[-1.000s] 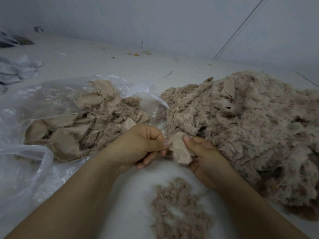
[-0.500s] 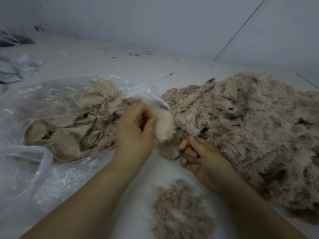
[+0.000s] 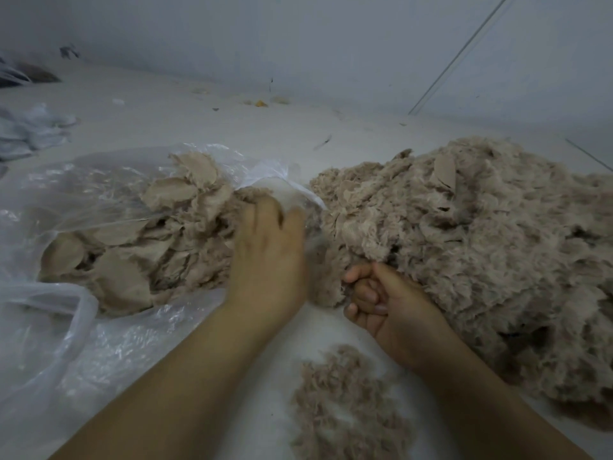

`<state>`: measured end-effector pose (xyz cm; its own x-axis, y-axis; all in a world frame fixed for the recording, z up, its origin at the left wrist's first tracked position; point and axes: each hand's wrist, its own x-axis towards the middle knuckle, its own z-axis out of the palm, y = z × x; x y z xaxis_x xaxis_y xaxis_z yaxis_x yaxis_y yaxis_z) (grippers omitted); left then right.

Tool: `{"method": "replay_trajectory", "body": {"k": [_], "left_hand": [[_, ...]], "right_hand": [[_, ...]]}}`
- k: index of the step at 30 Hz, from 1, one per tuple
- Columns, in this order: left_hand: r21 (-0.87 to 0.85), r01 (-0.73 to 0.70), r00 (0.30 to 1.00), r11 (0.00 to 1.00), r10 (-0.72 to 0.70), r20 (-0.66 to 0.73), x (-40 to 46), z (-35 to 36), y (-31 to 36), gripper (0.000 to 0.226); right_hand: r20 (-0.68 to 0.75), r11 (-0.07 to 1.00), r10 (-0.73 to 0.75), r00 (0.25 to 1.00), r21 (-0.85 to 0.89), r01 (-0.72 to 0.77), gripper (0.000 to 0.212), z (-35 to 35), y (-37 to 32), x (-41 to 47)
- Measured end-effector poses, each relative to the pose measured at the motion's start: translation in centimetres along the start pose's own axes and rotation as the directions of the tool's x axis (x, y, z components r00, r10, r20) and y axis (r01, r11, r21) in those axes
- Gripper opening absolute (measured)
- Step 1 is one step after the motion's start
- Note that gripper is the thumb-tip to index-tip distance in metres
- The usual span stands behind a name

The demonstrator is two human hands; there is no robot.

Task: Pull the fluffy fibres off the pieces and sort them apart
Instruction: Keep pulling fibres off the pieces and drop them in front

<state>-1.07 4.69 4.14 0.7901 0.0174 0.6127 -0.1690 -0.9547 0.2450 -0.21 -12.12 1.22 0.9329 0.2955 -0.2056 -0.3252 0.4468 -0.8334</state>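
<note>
My left hand reaches forward over the mouth of a clear plastic bag, blurred, fingers stretched out, with no piece visible in it. The bag holds several stripped beige pieces. My right hand rests on the white surface at the foot of a big heap of fluffy beige pieces. Its fingers are curled into the palm and I see nothing inside them. A fluffy tuft lies right beside its fingertips. A small pile of loose pulled fibres lies between my forearms.
A grey wall rises behind the white surface. Crumpled pale bags lie at the far left, and small scraps are scattered near the wall.
My left hand carried the stripped piece from my right hand leftward and forward to the bag; the piece is no longer seen in it. My right hand stayed put, fingers curling in.
</note>
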Motion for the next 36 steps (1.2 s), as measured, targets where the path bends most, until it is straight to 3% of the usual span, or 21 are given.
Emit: {"method": "replay_trajectory", "body": {"k": [2, 4, 8, 11, 16, 18, 21, 23, 26, 28, 30, 32, 34, 36], "left_hand": [[-0.246, -0.02, 0.98, 0.969, 0.068, 0.186, -0.6, 0.6, 1.4, 0.02], [-0.316, 0.088, 0.927, 0.945, 0.038, 0.372, -0.9, 1.9, 1.6, 0.018], [-0.43, 0.185, 0.959, 0.884, -0.066, 0.276, -0.1, 2.7, 0.2, 0.005], [-0.564, 0.262, 0.953, 0.783, -0.116, 0.281, -0.3, 2.3, 0.1, 0.023], [-0.701, 0.16, 0.98, 0.695, -0.028, 0.195, -1.3, 0.8, 1.3, 0.022], [-0.774, 0.157, 0.984, 0.614, -0.03, 0.175, -1.5, 0.2, 1.9, 0.025], [-0.863, 0.162, 0.987, 0.478, -0.094, 0.133, -1.6, -0.8, 2.4, 0.022], [-0.861, 0.204, 0.976, 0.466, -0.165, 0.142, -1.4, -0.7, 2.0, 0.023], [-0.785, 0.403, 0.915, 0.47, -0.218, 0.339, -1.2, 0.3, 1.5, 0.013], [-0.763, 0.554, 0.833, 0.334, -0.218, 0.509, -1.2, 0.4, 1.6, 0.01], [-0.749, 0.615, 0.789, 0.246, -0.186, 0.586, -1.2, 0.5, 1.5, 0.015], [-0.743, 0.604, 0.795, 0.288, -0.149, 0.588, -1.4, 0.7, 1.4, 0.016], [-0.729, 0.534, 0.834, 0.428, -0.125, 0.537, -1.6, 0.8, 1.4, 0.02], [-0.733, 0.438, 0.877, 0.521, -0.068, 0.476, -1.8, 0.8, 1.5, 0.021]], "right_hand": [[0.021, 1.0, 0.014, 1.0, 0.019, -0.014, 0.048, 0.0, 0.0, 0.0], [0.043, 0.999, 0.029, 0.999, 0.032, -0.031, 0.054, -0.1, -0.1, 0.0], [0.035, 1.0, 0.009, 0.999, 0.02, -0.01, 0.053, 0.0, -0.1, -0.1], [0.004, 1.0, 0.005, 1.0, 0.007, -0.005, 0.039, 0.5, -0.4, -0.3], [-0.087, 0.993, 0.074, 0.993, 0.096, -0.065, 0.025, 1.1, -0.5, -0.4], [-0.089, 0.993, 0.077, 0.993, 0.095, -0.068, 0.025, 1.2, -0.7, -0.4], [-0.09, 0.992, 0.101, 0.991, 0.085, -0.093, 0.03, 1.1, -0.8, -0.3], [-0.077, 0.991, 0.106, 0.991, 0.089, -0.099, 0.029, 1.1, -0.9, -0.3], [-0.015, 0.994, 0.092, 0.996, 0.065, -0.091, 0.021, 0.7, -0.8, -0.5], [0.043, 0.998, 0.063, 0.997, -0.013, -0.063, 0.016, 0.4, -0.8, -0.7], [0.093, 0.994, 0.024, 0.995, -0.107, -0.014, 0.012, 0.3, -0.7, -0.8], [0.083, 0.99, 0.006, 0.997, -0.144, 0.006, 0.024, 0.2, -0.5, -0.8], [0.052, 0.991, 0.014, 0.999, -0.132, -0.007, 0.037, 0.2, -0.4, -0.6], [0.05, 0.991, 0.018, 0.999, -0.131, -0.012, 0.037, 0.3, -0.4, -0.6]]}}
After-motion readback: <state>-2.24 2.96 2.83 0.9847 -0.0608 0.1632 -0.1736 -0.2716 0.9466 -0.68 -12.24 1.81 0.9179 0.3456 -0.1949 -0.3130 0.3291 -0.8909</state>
